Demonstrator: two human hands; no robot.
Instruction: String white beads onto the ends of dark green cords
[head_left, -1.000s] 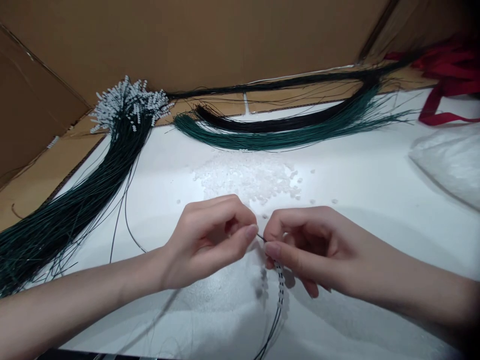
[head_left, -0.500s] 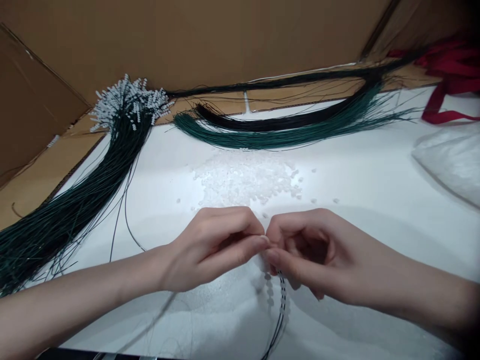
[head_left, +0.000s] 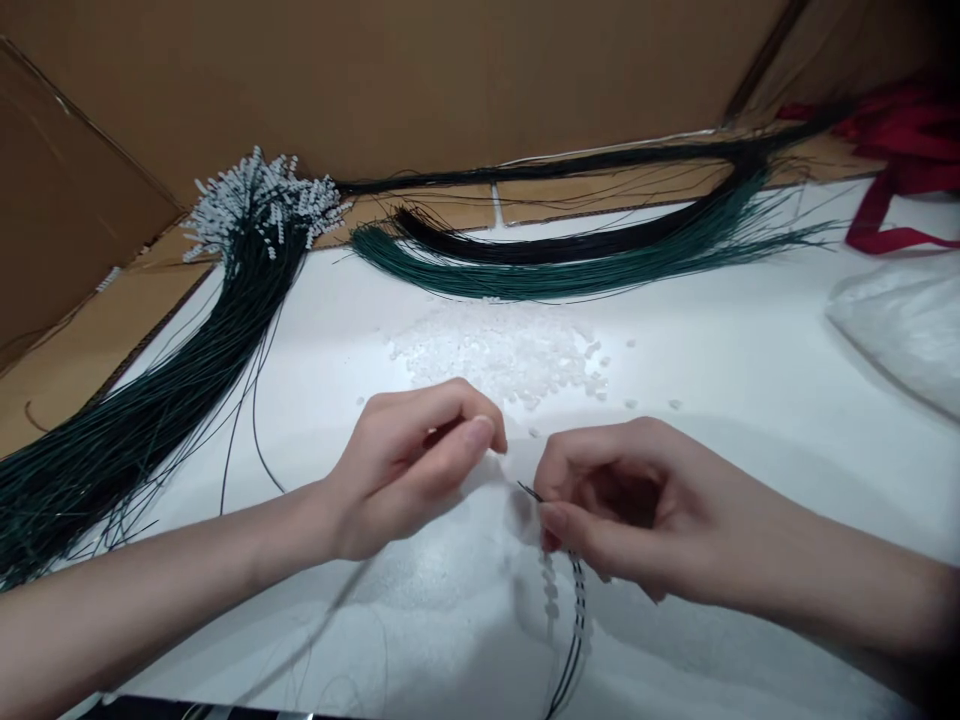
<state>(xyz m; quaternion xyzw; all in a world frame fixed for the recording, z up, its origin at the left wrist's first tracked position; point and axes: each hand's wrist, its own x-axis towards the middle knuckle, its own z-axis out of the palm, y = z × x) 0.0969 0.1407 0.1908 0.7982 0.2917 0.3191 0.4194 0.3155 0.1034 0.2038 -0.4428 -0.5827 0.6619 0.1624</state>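
My right hand (head_left: pixel 607 495) pinches two thin dark wires (head_left: pixel 564 690) between thumb and forefinger. Their tips poke out to the left of the fingertips, and small white beads (head_left: pixel 580 590) are threaded on the part hanging below. To the left, apart from the wire tips, my left hand (head_left: pixel 424 465) is closed with thumb against forefinger. Whatever it may hold is hidden or too small to name. Just beyond both hands, a loose pile of whitish translucent beads (head_left: pixel 502 350) is spread over the white board (head_left: pixel 322 340).
A thick bundle of dark green wires (head_left: pixel 247 300), tipped with white beads (head_left: pixel 262 205), lies at the left. Loose green wires (head_left: pixel 525 280) and black wires (head_left: pixel 540 247) curve along the back. Cardboard walls (head_left: pixel 450 80) surround the board. Red ribbon (head_left: pixel 900 215) and a clear plastic bag (head_left: pixel 900 315) are at right.
My left hand has moved left and slightly up, away from my right hand, which it met before. The wire tips now show. My right hand has stayed almost in place, keeping its pinch.
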